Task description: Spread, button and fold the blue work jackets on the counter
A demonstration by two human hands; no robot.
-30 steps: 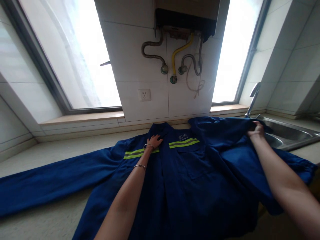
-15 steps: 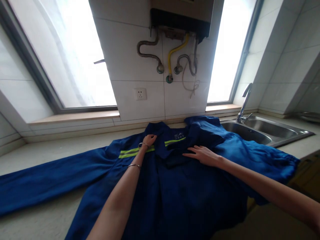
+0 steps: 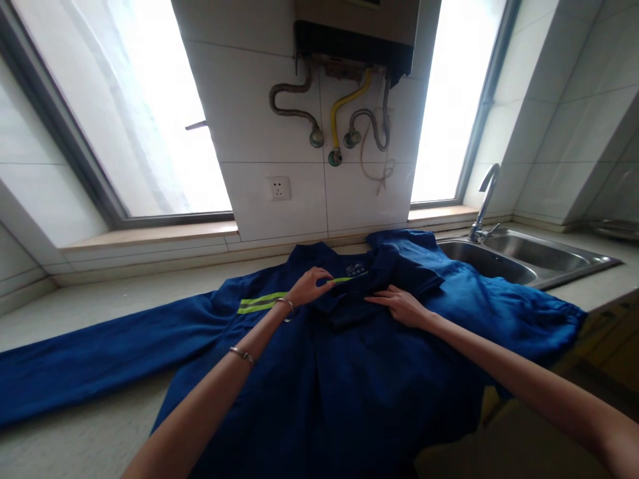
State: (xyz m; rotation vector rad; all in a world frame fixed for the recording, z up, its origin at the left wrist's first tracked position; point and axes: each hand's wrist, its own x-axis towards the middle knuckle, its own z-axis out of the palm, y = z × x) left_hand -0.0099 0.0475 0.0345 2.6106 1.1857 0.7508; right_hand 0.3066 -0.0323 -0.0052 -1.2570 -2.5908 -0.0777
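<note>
A dark blue work jacket (image 3: 349, 379) with yellow-green reflective stripes lies front-up on a pale countertop (image 3: 100, 439). Its left sleeve (image 3: 90, 362) stretches out flat to the left. Its right side is folded over the chest, with the cuff end hanging near the counter's right edge. My left hand (image 3: 312, 285) rests on the chest just below the collar, fingers curled on the cloth. My right hand (image 3: 399, 305) lies flat on the folded part, fingers stretched toward the left hand. Two thin bangles sit on my left wrist and forearm.
A steel sink (image 3: 529, 256) with a curved tap (image 3: 485, 199) sits at the right. A wall socket (image 3: 279, 188) and hoses under a water heater (image 3: 357, 40) hang above the jacket. Windows stand on both sides, with a ledge (image 3: 150, 234) behind.
My right hand carried the jacket's right side from over the sink across the chest and laid it down. It now lies flat there. My left hand slid right along the chest toward the collar.
</note>
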